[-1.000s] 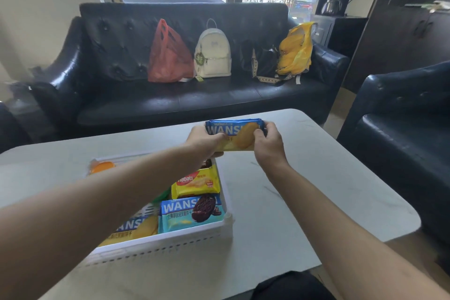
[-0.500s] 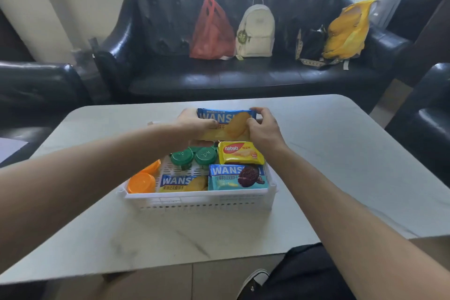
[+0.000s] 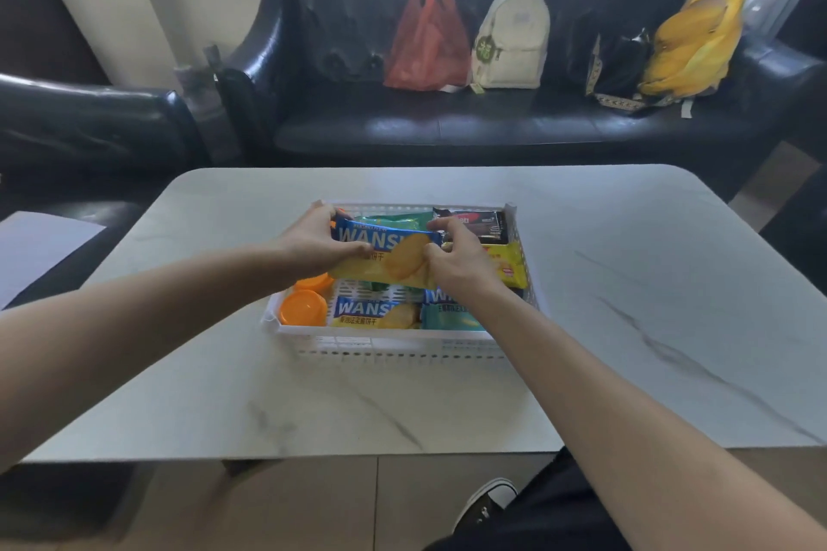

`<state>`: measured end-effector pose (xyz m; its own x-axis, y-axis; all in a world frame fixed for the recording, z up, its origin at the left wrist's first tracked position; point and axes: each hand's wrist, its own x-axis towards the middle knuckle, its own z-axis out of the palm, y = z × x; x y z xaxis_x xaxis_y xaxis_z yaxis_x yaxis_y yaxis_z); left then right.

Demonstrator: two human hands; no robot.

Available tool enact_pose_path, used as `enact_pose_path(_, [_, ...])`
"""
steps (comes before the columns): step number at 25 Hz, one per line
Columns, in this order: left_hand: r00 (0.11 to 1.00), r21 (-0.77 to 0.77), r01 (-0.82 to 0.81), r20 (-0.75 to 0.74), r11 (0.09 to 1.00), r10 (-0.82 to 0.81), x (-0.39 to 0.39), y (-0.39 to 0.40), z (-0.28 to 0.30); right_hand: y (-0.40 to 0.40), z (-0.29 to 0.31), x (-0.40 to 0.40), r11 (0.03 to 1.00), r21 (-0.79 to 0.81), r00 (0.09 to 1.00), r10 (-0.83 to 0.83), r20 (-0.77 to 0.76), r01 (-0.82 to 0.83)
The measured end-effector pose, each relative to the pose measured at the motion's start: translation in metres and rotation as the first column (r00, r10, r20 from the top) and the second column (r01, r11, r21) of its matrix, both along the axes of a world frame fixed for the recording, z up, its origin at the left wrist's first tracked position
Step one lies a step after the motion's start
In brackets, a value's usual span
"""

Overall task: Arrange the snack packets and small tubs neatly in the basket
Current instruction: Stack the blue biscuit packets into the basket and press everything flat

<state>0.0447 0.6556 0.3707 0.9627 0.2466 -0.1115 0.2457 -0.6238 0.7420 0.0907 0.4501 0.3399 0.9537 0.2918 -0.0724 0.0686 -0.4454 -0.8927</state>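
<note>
A white perforated basket (image 3: 394, 347) stands mid-table. Over its middle, my left hand (image 3: 320, 244) and my right hand (image 3: 454, 262) each pinch an end of a blue-and-yellow WANSI biscuit packet (image 3: 394, 257). Inside the basket lie another WANSI packet (image 3: 369, 313), a teal packet (image 3: 449, 318), a yellow packet (image 3: 508, 264), a dark packet (image 3: 481, 224) and a green packet (image 3: 394, 220). Orange-lidded tubs (image 3: 304, 306) sit at the left end. The held packet and my hands hide whatever lies beneath them.
The marble-look table (image 3: 626, 304) extends on all sides of the basket. Behind it a black sofa (image 3: 470, 125) carries a red bag (image 3: 425, 36), a white backpack (image 3: 512, 40) and a yellow bag (image 3: 693, 40). A black armchair (image 3: 80, 125) stands at the left.
Both hands have brought the WANSI packet from above the table beyond the basket down over the basket's middle. The camera has tilted down and shifted, so the basket now sits centred.
</note>
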Motion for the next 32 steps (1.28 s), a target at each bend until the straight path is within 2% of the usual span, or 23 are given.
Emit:
enact_pose_path(4, [0.998,-0.015,0.056,-0.023,0.998,-0.056,-0.014,0.013,-0.009,0.007,-0.003,-0.009,0.996,-0.071,0.999,0.048,0.004,-0.047])
enact_pose_path(9, [0.995,0.004,0.099,0.033,0.995,-0.099,-0.032,0.018,-0.026,0.012,-0.008,-0.016,0.963,-0.256,0.989,0.108,0.098,-0.080])
enact_pose_path(13, [0.991,-0.015,0.123,0.057,0.992,-0.122,-0.036,0.015,-0.035,0.007,-0.009,-0.014,0.967,-0.236,0.987,0.125,0.097,-0.099])
enact_pose_path(21, [0.984,-0.008,0.136,0.115,0.991,-0.134,-0.036,0.017,-0.040,0.009,-0.015,-0.015,0.993,-0.107,0.991,0.056,0.121,-0.043])
enact_pose_path(26, [0.975,0.003,0.096,0.199,0.995,-0.095,-0.037,0.014,-0.040,0.009,-0.018,-0.018,0.999,0.051,0.996,-0.016,0.093,0.011])
enact_pose_path(29, [0.979,-0.015,0.103,0.178,0.995,-0.099,-0.036,0.017,-0.036,0.011,-0.020,-0.019,1.000,0.024,0.996,0.012,0.086,-0.014])
enact_pose_path(32, [0.984,0.026,0.106,0.138,0.994,-0.109,-0.035,0.013,-0.037,0.007,-0.020,-0.016,0.995,-0.078,0.990,0.070,0.122,-0.061])
